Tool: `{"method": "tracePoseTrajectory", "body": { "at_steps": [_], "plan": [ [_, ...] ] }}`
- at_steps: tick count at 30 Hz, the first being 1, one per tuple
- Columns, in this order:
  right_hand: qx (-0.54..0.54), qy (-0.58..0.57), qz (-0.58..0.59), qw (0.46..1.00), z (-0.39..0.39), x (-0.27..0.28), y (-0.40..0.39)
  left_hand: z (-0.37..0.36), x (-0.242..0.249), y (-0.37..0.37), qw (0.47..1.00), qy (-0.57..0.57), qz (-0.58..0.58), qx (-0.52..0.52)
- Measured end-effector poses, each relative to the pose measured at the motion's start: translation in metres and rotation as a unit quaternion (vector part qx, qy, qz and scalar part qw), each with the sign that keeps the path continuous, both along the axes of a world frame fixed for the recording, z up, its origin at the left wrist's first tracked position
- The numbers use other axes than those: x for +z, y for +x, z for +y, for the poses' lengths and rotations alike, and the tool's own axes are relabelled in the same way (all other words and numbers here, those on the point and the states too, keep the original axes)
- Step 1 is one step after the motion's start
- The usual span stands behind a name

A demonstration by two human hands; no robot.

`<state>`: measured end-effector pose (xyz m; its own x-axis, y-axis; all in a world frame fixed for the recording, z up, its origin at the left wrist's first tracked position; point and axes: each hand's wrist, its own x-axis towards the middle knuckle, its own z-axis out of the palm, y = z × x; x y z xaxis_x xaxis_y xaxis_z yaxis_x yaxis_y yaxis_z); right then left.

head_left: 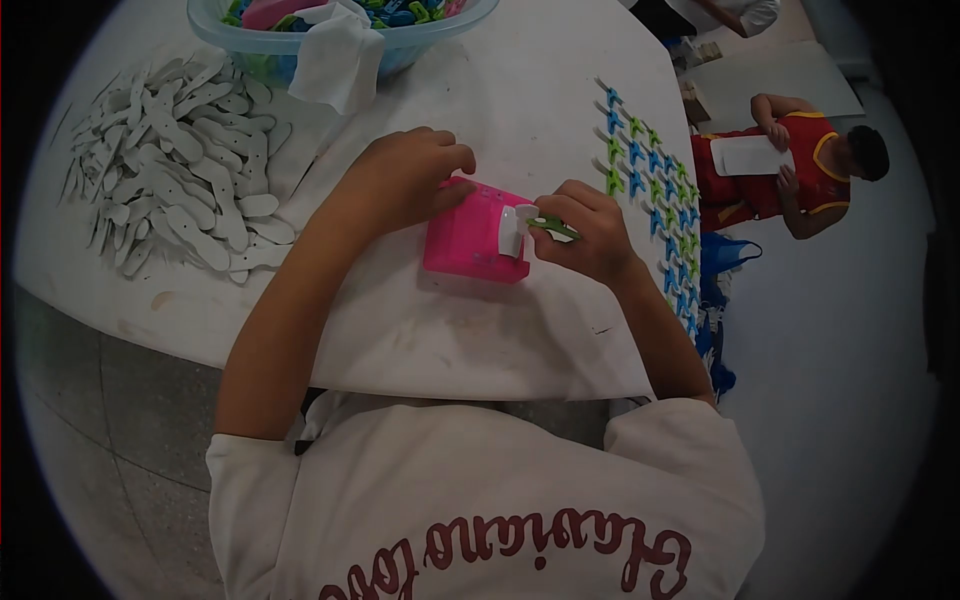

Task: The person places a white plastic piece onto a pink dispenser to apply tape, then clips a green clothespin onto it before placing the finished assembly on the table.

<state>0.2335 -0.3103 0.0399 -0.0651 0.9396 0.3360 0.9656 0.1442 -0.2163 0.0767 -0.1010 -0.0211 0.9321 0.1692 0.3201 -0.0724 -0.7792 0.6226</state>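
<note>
Head view: pink box (470, 243) between both hands.

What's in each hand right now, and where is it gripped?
Left hand steadies the pink block by its top edge; right hand pinches a green and white piece at its end.

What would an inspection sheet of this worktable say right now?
Surface: white table, smudged.
Job's things: pink block carrying a white piece; small green piece.
Clutter: heap of white flat pieces; rows of blue and green clips; clear bowl with a cloth.
Grip: left hand steadies the block; right hand pinches the green piece.
Cables: nothing seen.
Surroundings: a person in red seated on the floor.
</note>
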Motion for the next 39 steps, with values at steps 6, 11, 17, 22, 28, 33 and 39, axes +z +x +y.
{"method": "tracePoseTrajectory", "body": {
  "at_steps": [6,11,17,22,28,33,39],
  "plan": [
    [0.023,-0.044,-0.052,0.997,0.002,0.001,0.003,0.001,0.004,0.000,0.999,0.002,0.036,-0.004],
    [0.036,-0.078,-0.077,0.993,0.004,0.003,0.004,0.002,0.001,-0.001,0.999,0.004,0.034,-0.004],
    [0.040,-0.118,-0.103,0.987,0.006,0.006,0.003,0.002,0.000,-0.001,0.999,0.003,0.039,-0.003],
    [0.033,-0.139,-0.092,0.985,0.004,0.002,0.006,0.001,-0.003,0.000,0.999,0.003,0.034,-0.005],
    [0.037,-0.154,-0.091,0.983,0.006,0.007,0.004,0.003,-0.004,0.000,0.999,-0.003,0.039,-0.011],
    [0.031,-0.195,-0.110,0.974,0.003,0.014,0.007,0.003,-0.004,0.000,0.999,-0.005,0.046,-0.004],
    [0.016,-0.227,-0.118,0.966,-0.003,0.020,0.010,0.004,-0.006,0.001,0.999,-0.001,0.040,-0.007]
  ]
}}
